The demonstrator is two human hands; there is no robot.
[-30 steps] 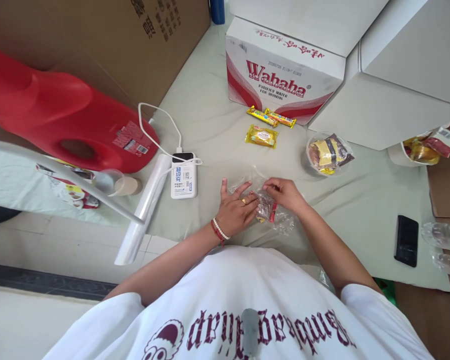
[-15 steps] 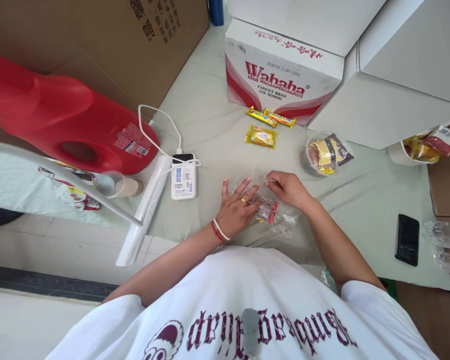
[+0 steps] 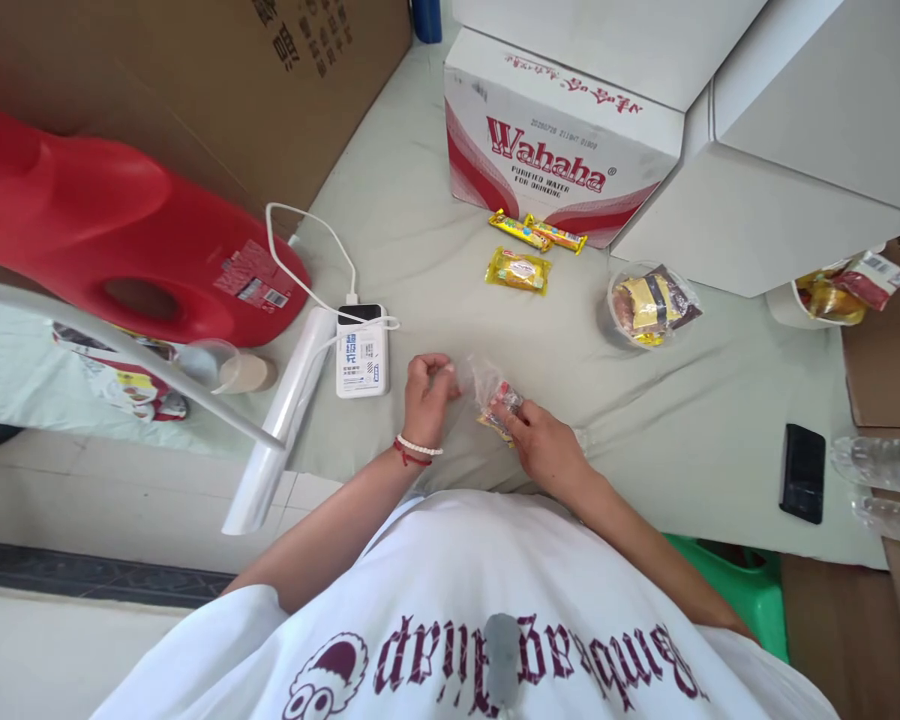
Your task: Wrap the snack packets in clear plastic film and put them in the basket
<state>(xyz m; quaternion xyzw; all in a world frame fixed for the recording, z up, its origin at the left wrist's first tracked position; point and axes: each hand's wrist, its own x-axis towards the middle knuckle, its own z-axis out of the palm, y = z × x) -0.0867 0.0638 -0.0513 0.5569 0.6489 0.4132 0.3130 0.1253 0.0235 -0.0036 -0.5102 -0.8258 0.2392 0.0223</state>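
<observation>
My right hand (image 3: 551, 445) is closed around a wrapped snack packet (image 3: 508, 397) with red and yellow parts, low over the cloth near my body. A crumpled clear plastic bag (image 3: 481, 376) wraps the packet and spreads to the left of it. My left hand (image 3: 427, 395), bracelets at its wrist, has its fingers curled and pinched at the bag's left edge. The fingertips partly hide what they grip. Beyond the hands, a yellow wrapped snack (image 3: 517, 271) lies flat, with two yellow snack bars (image 3: 521, 231) behind it.
A Wahaha water carton (image 3: 555, 150) stands at the back. To the right are a clear tub of snacks (image 3: 616, 318), a white bowl (image 3: 802, 307) and a black phone (image 3: 802, 474). Leftward lie a cabled power bank (image 3: 361, 362), a plastic roll (image 3: 274, 440) and a red jug (image 3: 195, 250).
My left hand has drawn back leftward, its spread fingers now curled. The right hand has come down and left and taken hold of the packet, lifting it with the bag.
</observation>
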